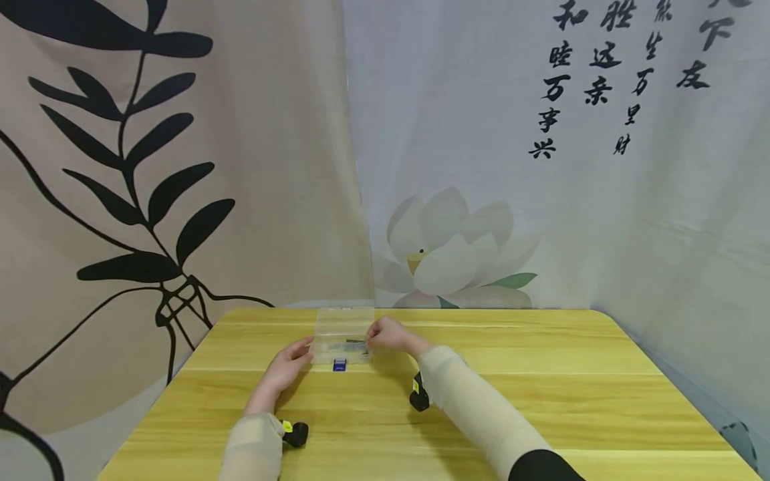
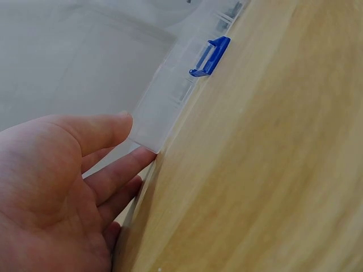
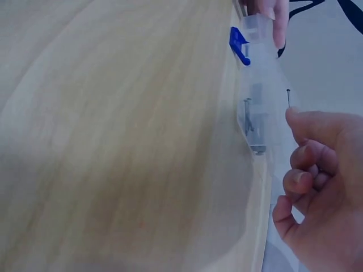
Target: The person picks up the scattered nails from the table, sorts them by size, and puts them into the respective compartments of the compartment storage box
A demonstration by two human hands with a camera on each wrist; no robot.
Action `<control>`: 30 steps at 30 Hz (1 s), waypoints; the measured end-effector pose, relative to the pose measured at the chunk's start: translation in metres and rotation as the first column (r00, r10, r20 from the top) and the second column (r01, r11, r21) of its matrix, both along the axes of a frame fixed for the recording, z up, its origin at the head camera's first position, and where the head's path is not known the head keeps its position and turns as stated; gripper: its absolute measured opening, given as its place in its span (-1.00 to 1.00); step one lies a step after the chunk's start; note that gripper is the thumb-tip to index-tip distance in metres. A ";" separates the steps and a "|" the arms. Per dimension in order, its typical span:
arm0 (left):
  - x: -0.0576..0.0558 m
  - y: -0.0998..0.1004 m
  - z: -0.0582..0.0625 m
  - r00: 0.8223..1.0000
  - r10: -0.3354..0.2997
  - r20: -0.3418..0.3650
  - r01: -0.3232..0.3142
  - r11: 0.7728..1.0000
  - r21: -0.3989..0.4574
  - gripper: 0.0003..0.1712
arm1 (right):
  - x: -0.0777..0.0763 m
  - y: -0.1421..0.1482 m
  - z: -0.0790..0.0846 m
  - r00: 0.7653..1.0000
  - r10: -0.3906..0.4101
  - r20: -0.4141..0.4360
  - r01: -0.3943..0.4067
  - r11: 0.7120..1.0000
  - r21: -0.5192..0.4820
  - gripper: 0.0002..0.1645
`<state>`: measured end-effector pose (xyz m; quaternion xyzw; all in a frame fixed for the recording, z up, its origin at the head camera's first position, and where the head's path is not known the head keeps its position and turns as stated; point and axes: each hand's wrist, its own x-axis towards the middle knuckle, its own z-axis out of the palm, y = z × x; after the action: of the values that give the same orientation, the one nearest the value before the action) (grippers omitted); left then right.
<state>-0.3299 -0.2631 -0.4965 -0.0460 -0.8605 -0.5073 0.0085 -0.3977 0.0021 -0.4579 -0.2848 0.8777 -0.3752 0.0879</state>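
A clear plastic compartment box [image 1: 341, 352] with a raised lid [image 1: 344, 322] stands near the table's far edge. Its blue latch [image 2: 211, 56] hangs at the front. My left hand [image 1: 290, 363] touches the box's left end, fingers fairly straight, thumb near the upper edge and fingertips by the bottom corner. Over the right end, my right hand [image 1: 390, 334] pinches a thin nail [image 3: 288, 97] between thumb and forefinger; its small head sticks up past the thumb. Several metal nails or screws [image 3: 248, 113] lie in the right-end compartment.
The wooden table [image 1: 511, 401] ends just behind the box, against a printed cloth backdrop [image 1: 289, 167]. Black devices with yellow labels sit at the left wrist [image 1: 296, 434] and right wrist [image 1: 419, 394].
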 end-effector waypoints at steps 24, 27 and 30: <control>-0.004 0.006 -0.003 1.000 0.001 -0.011 -0.001 1.000 -0.026 -0.46 | 0.004 0.000 -0.005 0.997 -0.008 -0.079 0.015 0.996 0.083 -0.92; -0.005 0.008 -0.004 1.000 -0.004 -0.009 0.004 1.000 -0.023 -0.46 | 0.004 0.005 -0.005 0.996 -0.017 -0.085 0.025 0.996 0.091 -0.90; -0.006 0.008 -0.004 1.000 -0.005 -0.006 0.005 1.000 -0.021 -0.45 | 0.005 0.009 -0.003 0.997 -0.022 -0.079 0.029 0.996 0.087 -0.87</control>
<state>-0.3357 -0.2551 -0.5001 -0.0500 -0.8655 -0.4983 0.0093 -0.3929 0.0110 -0.4606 -0.2840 0.8996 -0.3260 0.0614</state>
